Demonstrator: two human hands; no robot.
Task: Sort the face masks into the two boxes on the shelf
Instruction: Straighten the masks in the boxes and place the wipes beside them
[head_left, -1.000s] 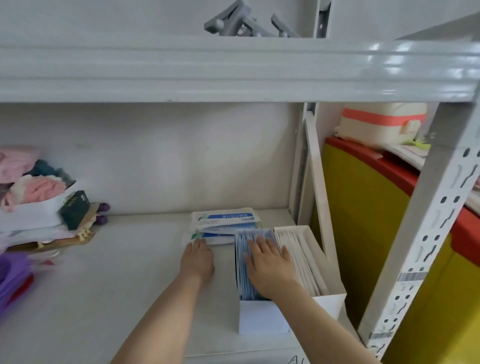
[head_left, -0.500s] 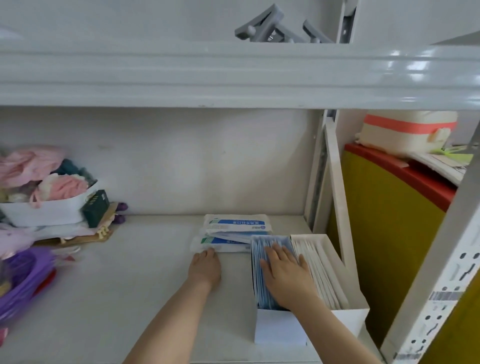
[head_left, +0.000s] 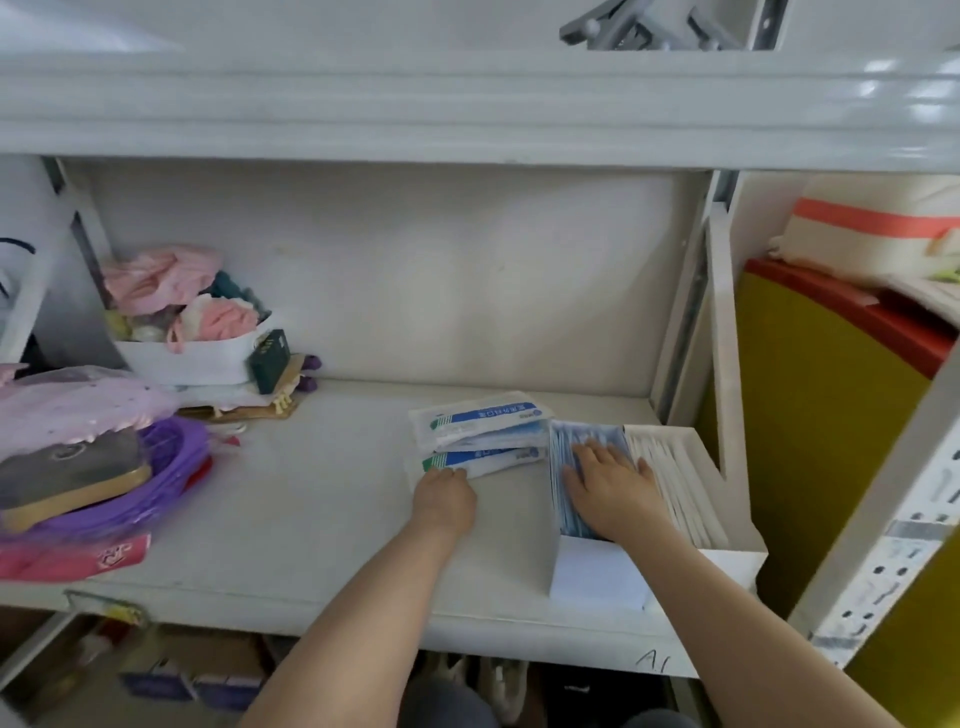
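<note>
Two white boxes stand side by side at the right end of the shelf. The left box (head_left: 597, 571) holds upright blue face masks (head_left: 560, 462); the right box (head_left: 740, 558) holds white ones (head_left: 670, 478). My right hand (head_left: 613, 488) lies flat, fingers spread, pressing on top of the blue masks. Left of the boxes lies a small stack of packaged masks (head_left: 483, 428), white with blue and green print. My left hand (head_left: 444, 501) rests on the shelf with its fingertips against the front left corner of the lowest packet.
A white bin of pink cloth (head_left: 182, 358), a small green box (head_left: 270, 358) and a purple basket (head_left: 161, 467) crowd the shelf's left end. The upper shelf beam (head_left: 467, 114) hangs low overhead. A perforated upright (head_left: 883, 519) and a yellow bin (head_left: 810, 441) stand at the right.
My view has swung left and down, so more of the shelf's left end shows. Both hands stay where they were, the right on the blue masks, the left at the packets.
</note>
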